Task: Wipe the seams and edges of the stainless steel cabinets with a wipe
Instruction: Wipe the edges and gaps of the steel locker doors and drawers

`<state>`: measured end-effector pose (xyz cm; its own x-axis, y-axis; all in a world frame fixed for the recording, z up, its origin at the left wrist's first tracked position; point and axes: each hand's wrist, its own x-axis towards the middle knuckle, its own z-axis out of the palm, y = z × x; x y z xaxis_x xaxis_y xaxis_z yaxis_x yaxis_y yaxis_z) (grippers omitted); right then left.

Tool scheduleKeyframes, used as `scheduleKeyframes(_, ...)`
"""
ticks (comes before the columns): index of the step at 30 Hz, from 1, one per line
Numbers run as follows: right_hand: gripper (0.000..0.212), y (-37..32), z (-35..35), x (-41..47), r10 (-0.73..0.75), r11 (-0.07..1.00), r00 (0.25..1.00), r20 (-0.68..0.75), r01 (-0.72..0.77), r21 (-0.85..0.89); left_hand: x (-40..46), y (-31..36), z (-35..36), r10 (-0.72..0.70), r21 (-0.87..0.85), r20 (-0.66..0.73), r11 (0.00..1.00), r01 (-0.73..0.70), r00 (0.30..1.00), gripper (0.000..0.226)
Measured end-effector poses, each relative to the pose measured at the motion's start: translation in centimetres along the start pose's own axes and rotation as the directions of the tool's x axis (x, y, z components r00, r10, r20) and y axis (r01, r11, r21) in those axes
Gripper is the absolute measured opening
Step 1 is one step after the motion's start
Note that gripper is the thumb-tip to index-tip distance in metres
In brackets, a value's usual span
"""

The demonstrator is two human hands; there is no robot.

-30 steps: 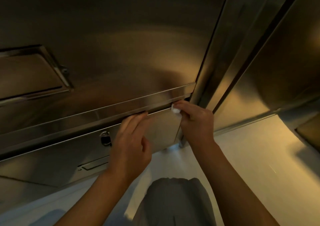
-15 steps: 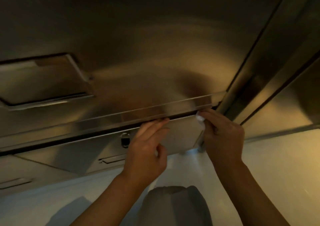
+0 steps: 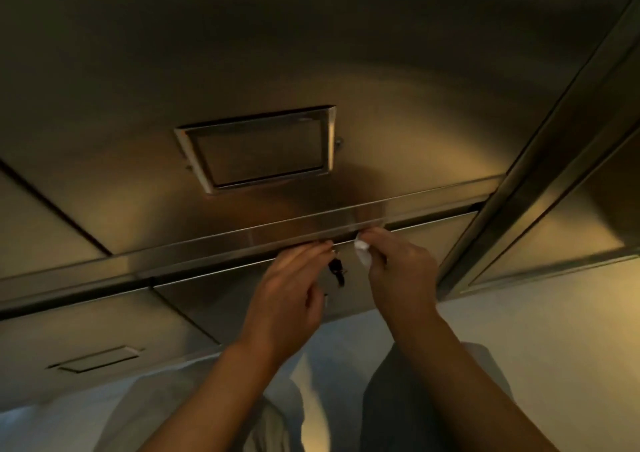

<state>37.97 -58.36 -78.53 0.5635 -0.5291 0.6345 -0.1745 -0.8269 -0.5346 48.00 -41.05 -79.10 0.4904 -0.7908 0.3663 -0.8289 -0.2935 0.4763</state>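
1. I'm pinching the wipe in my right hand, thumb and fingers curled round it, pressing it up at the horizontal seam under the bright steel lip of the stainless steel cabinet.
2. My left hand is resting beside it, fingers straight and relaxed, fingertips touching the lip's lower edge, holding nothing.
3. What I'm worrying about: the wipe is bunched small, so it could be riding over the gap instead of getting into it, leaving grime in the seam.
4. A key is hanging from the lock on the lower drawer front, right between my hands. Sliding the wipe leftwards along the seam could snag it there or knock the key.
5. The lip's edge looks thin and sharp; pressing hard could be tearing the wipe or nicking a fingertip.
6. The wipe itself: a small, white, crumpled wad, mostly hidden in my fingers, only a corner showing. Whether it's damp or dirty, I can't tell in this dim light.
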Motion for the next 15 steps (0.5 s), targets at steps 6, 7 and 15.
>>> scheduleKeyframes(6, 0.023, -5.1, 3.4, -1.5, 0.005, 1.000, 0.993, 0.115, -0.003, -0.020, -4.0, -4.3, -4.5, -0.001, -0.018, -0.051, 1.000, 0.000, 0.999, 0.051)
scheduleKeyframes(7, 0.022, -5.7, 3.9, -1.7, 0.009, 1.000, 0.992, 0.124, -0.007, -0.015, -4.5, -4.9, -4.8, -0.011, -0.015, -0.058, 1.000, 0.010, 0.998, 0.051)
scheduleKeyframes(15, 0.018, -13.5, 8.9, -3.7, -0.172, 0.981, 0.967, 0.187, 0.150, 0.124, -8.0, -8.3, -8.1, -0.134, -0.043, -0.212, 0.991, 0.128, 0.968, 0.048)
